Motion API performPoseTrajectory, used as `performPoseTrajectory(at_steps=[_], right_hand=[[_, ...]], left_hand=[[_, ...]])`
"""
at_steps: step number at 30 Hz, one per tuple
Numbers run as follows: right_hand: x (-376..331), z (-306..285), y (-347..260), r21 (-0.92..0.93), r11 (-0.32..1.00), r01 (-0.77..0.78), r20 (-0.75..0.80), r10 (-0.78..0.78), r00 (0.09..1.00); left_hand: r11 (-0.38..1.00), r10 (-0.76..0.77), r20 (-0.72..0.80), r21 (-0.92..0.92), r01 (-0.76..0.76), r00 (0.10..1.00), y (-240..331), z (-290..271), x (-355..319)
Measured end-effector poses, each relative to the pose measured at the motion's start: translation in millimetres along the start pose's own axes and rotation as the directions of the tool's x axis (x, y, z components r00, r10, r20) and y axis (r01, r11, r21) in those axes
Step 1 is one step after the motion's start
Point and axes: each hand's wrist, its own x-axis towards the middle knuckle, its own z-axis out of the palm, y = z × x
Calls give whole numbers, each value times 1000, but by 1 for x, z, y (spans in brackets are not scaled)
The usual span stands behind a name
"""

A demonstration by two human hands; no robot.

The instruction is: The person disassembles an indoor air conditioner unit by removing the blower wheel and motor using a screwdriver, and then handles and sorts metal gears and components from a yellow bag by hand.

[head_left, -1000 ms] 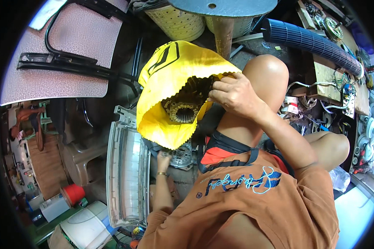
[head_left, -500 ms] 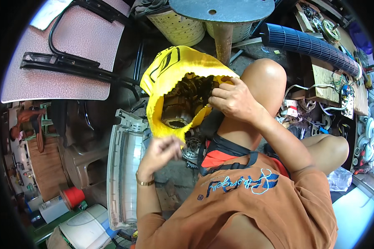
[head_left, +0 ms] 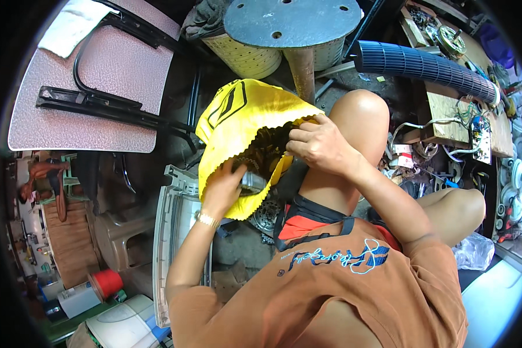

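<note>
A yellow bag [head_left: 232,110] with a zigzag-cut mouth and a dark printed mark sits in front of me, its opening facing me. Dark metal parts [head_left: 272,151] show inside, partly in shadow. My right hand [head_left: 319,142] pinches the right side of the bag's rim, fingers closed on it. At the left side of the mouth, my left hand [head_left: 221,188] reaches in with fingers apart. Beside its fingertips lies a grey, shiny metal part [head_left: 253,181]. Whether the fingers touch that part, I cannot tell. Below the bag, a round metal piece [head_left: 267,214] rests on the floor.
A round metal stool top [head_left: 290,26] on a post stands ahead, near a perforated basket [head_left: 243,55]. A long blue ribbed fan roller [head_left: 426,66] lies right. A plastic casing [head_left: 177,243] and pink folding table [head_left: 104,98] are left. Another person [head_left: 46,180] is far left.
My left hand has moved up from the bag's lower rim into its mouth. The bag has sagged lower and its mouth has narrowed, while my right hand keeps hold of the rim.
</note>
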Motion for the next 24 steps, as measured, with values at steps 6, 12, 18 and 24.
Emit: performPoseTrajectory(at_steps=[6, 12, 18, 24], right_hand=[[15, -1, -4, 76, 996, -56, -35, 59, 998], [27, 5, -9, 104, 995, 13, -41, -9, 999], [24, -7, -8, 63, 998, 30, 13, -31, 999], [27, -8, -5, 61, 998, 7, 14, -8, 1000]], left_hand=[[991, -110, -51, -79, 105, 993, 39, -125, -93], [771, -452, 341, -315, 553, 824, 30, -76, -172], [708, -617, 189, -291, 644, 764, 30, 113, -169], [626, -696, 247, -250, 738, 674, 56, 206, -108]])
